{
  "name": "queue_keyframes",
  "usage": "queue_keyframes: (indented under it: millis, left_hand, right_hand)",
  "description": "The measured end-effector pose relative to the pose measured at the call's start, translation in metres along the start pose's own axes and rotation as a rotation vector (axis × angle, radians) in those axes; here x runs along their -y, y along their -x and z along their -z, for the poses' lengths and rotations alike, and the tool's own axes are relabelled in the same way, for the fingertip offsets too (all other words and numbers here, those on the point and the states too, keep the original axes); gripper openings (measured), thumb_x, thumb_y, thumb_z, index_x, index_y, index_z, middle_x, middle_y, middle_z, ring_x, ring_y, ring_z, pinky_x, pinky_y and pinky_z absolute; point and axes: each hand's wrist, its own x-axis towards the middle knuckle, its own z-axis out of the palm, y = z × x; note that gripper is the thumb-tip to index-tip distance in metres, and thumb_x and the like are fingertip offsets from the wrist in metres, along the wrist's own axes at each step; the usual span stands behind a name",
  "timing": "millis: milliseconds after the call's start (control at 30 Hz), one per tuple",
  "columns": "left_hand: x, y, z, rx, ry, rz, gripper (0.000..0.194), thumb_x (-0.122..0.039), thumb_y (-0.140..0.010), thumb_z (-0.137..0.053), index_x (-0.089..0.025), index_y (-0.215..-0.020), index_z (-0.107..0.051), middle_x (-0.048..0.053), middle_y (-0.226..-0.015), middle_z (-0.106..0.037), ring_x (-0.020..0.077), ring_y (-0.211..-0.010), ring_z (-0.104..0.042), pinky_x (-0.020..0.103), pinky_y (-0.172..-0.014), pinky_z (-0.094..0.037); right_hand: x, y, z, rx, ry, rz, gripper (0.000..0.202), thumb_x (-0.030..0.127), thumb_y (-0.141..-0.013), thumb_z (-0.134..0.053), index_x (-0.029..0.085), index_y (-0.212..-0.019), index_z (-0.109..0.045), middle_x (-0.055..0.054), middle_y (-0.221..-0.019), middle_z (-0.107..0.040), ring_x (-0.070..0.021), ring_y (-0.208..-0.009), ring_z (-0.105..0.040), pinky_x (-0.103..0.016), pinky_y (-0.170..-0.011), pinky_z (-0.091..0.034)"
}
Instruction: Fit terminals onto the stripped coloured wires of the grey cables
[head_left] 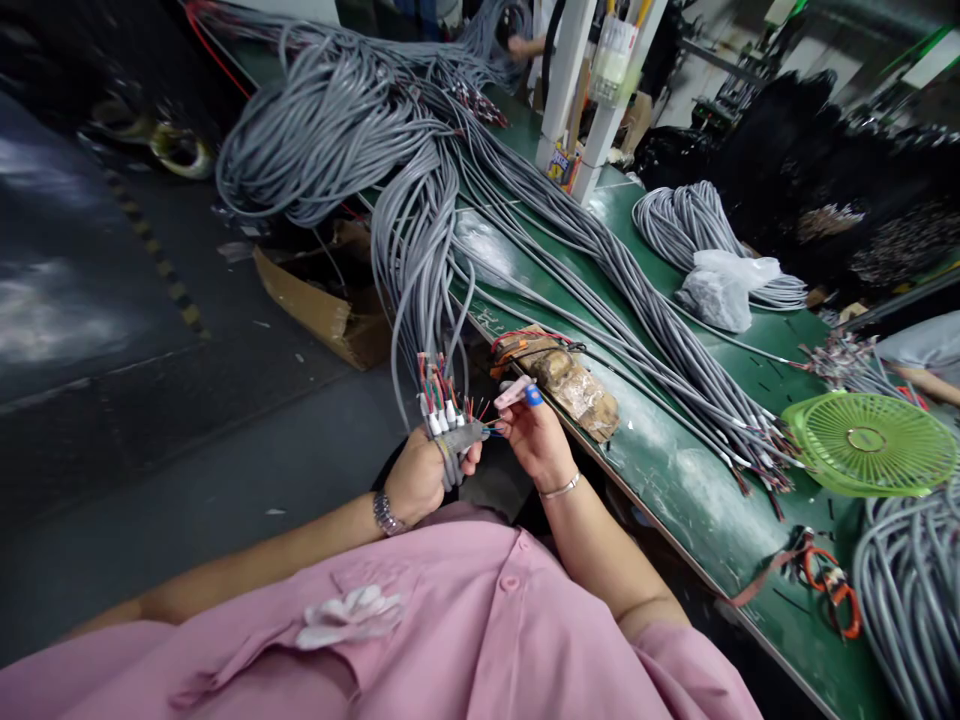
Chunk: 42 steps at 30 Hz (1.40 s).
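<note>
In the head view, the left hand [421, 474] is wrapped around a bunch of grey cables [459, 438], just off the table [682, 510] edge; the right hand [534, 442] seems to pinch their thin wires [490, 429]. I'd guess springy cables with dragging weight, best gripped on the jacket; the wires look fragile.

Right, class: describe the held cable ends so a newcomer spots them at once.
Find the long near edge of the green table. Off it, in front of the pink shirt, the left hand grips bunched grey cable ends. Unlike the ends lying on the table, these are in a hand, coloured wires splaying past white bands.
</note>
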Motion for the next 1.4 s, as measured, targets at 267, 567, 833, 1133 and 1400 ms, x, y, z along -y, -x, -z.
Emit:
queue_keyframes:
  millis: [267,567,833,1133,1400]
  left_hand:
    - [-0.002,-0.006,-0.006,-0.032,0.055,-0.014,0.021,-0.033,-0.072,-0.072,-0.013,-0.07,-0.064,-0.001,-0.055,-0.061,0.0085,-0.043,-0.051,0.02,-0.041,-0.04]
    - [0.0,-0.012,-0.012,-0.051,0.046,-0.009,0.02,-0.03,-0.071,-0.072,-0.012,-0.069,-0.064,0.0,-0.054,-0.061,0.009,-0.042,-0.052,0.02,-0.04,-0.039]
    - [0.002,-0.015,-0.011,-0.064,0.052,-0.029,0.018,-0.029,-0.071,-0.072,-0.013,-0.069,-0.064,0.0,-0.054,-0.062,0.0096,-0.043,-0.052,0.02,-0.041,-0.039]
    - [0.005,-0.01,-0.008,-0.043,-0.001,-0.011,0.018,-0.028,-0.071,-0.072,-0.013,-0.066,-0.063,0.0,-0.054,-0.061,0.0084,-0.042,-0.051,0.02,-0.041,-0.039]
    - [0.003,-0.011,-0.009,-0.033,-0.028,0.005,0.019,-0.029,-0.072,-0.071,-0.013,-0.065,-0.063,0.0,-0.054,-0.061,0.0083,-0.043,-0.051,0.019,-0.042,-0.039]
  right_hand:
    - [-0.004,0.0,0.0,-0.066,0.061,0.074,0.033,0.05,-0.075,-0.071,0.018,-0.083,-0.065,0.002,-0.07,-0.059,-0.0078,-0.057,-0.048,-0.02,-0.056,-0.047]
    - [-0.014,-0.008,0.006,-0.143,0.255,0.262,0.044,0.06,-0.083,-0.056,0.017,-0.077,-0.065,0.002,-0.062,-0.057,-0.0095,-0.056,-0.05,-0.022,-0.054,-0.043]
    - [-0.011,-0.013,0.0,-0.12,-0.057,0.133,0.033,0.05,-0.078,-0.07,0.018,-0.076,-0.063,0.003,-0.064,-0.056,-0.0089,-0.059,-0.05,-0.021,-0.058,-0.046]
    - [-0.012,-0.014,-0.001,-0.113,-0.076,0.15,0.032,0.049,-0.079,-0.069,0.017,-0.075,-0.064,0.002,-0.065,-0.058,-0.0088,-0.06,-0.051,-0.02,-0.058,-0.045]
    - [-0.011,-0.014,-0.002,-0.137,-0.059,0.146,0.032,0.048,-0.079,-0.069,0.018,-0.073,-0.063,0.002,-0.067,-0.059,-0.0093,-0.06,-0.05,-0.021,-0.059,-0.045]
